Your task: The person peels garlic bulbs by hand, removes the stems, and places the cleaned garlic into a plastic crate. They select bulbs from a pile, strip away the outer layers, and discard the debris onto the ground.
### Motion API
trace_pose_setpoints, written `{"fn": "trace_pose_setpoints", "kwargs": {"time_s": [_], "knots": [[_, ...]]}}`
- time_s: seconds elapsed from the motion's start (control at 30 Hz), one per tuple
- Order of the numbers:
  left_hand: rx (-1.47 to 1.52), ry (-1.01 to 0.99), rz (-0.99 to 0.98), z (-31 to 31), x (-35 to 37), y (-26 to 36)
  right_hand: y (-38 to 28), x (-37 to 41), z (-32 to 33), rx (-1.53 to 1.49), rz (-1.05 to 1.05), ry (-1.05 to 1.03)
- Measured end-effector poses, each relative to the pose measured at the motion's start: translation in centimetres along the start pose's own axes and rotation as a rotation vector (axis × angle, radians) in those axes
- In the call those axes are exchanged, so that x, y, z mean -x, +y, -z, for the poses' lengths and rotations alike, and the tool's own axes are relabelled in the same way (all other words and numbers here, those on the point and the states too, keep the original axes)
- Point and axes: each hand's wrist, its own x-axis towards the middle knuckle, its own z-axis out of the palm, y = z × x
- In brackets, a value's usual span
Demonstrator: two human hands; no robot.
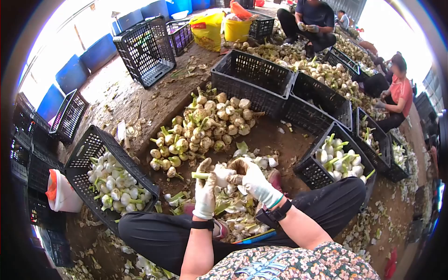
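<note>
In front of me, between my knees, both gloved hands are at one garlic bulb point(224, 174). My left hand point(205, 189) is closed around its stem side, and the pale green cut stem pokes out past the fingers to the left. My right hand point(255, 180) has its fingers curled in against the bulb's other end. A brownish bit shows at those fingertips, too small to make out. Below the hands lies a heap of stripped garlic skins and leaves point(240, 212). Just beyond sits a pile of unpeeled garlic point(200, 126).
At my left stands a black crate point(88, 144) of cleaned garlic, and at my right another crate point(310, 170) holds more. Two black crates point(252, 70) point(322, 95) stand ahead. A white bucket point(65, 193) is far left. Two people point(308, 23) point(399, 95) sit beyond.
</note>
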Motion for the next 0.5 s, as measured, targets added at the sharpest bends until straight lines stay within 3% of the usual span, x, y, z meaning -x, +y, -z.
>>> {"fn": "trace_pose_setpoints", "kwargs": {"time_s": [0.07, 0.13, 0.17, 0.23, 0.27, 0.33, 0.37, 0.43, 0.5], "knots": [[-0.010, -0.013, 0.026, -0.1, 0.0, -0.4, -0.6, -0.1, 0.3, 0.002, 0.050, 0.014], [0.056, -0.048, 0.084, -0.1, 0.6, -0.4, -1.1, 0.2, 1.0, 0.324, 0.030, -0.024], [0.054, -0.049, 0.083, -0.2, 0.7, -0.6, -0.8, 0.3, 1.0, 0.322, 0.031, -0.024], [0.225, 0.009, 0.075, -0.6, 0.9, -1.0, -0.4, 0.6, 0.8, 0.534, 0.318, 0.058], [0.265, 0.009, 0.038, -1.1, 0.9, -0.8, -0.3, 0.6, 0.9, 0.534, 0.319, 0.059], [0.303, -0.037, 0.012, -0.6, 0.8, -1.3, -0.1, 0.6, 1.2, -0.175, -0.073, 0.059], [0.342, -0.089, -0.018, -0.4, 0.5, -1.4, 0.0, 0.7, 1.2, -0.174, -0.064, 0.058], [0.514, -0.232, -0.013, -0.3, 0.5, -1.0, 0.1, 0.9, 0.8, -0.795, -0.062, -0.033], [0.705, -0.219, 0.042, -0.3, 0.2, -1.7, 1.0, 1.2, 0.5, -0.873, -0.043, -0.018]]}}
